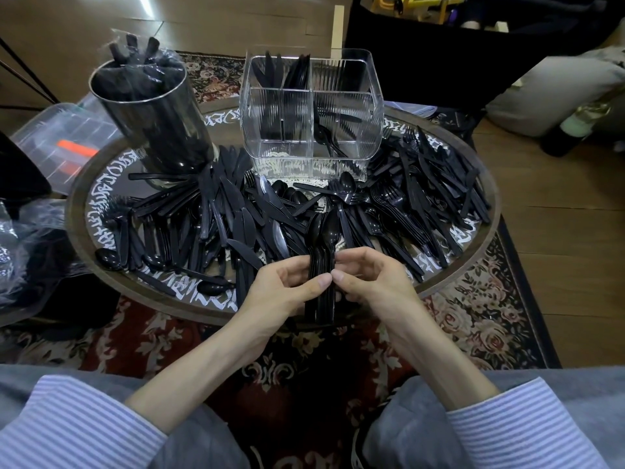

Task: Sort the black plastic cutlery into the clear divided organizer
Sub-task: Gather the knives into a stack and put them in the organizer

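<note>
I have a stack of spoons [323, 258] held upright-ish at the near edge of the round counter [487, 231], bowls pointing away from me toward the organizer [313, 113], handles running back toward my lap; my left hand [287, 286] curls its fingers [297, 265] round the handles from the left, and my right hand [372, 282] pinches the same stack from the right, thumbs nearly meeting over it; the stack's long axis points almost straight at the organizer, which stands well beyond, across the loose pile of cutlery [236, 214]; both hands sit equally near; a dark cylinder [148, 120] stands left of the organizer.
</note>
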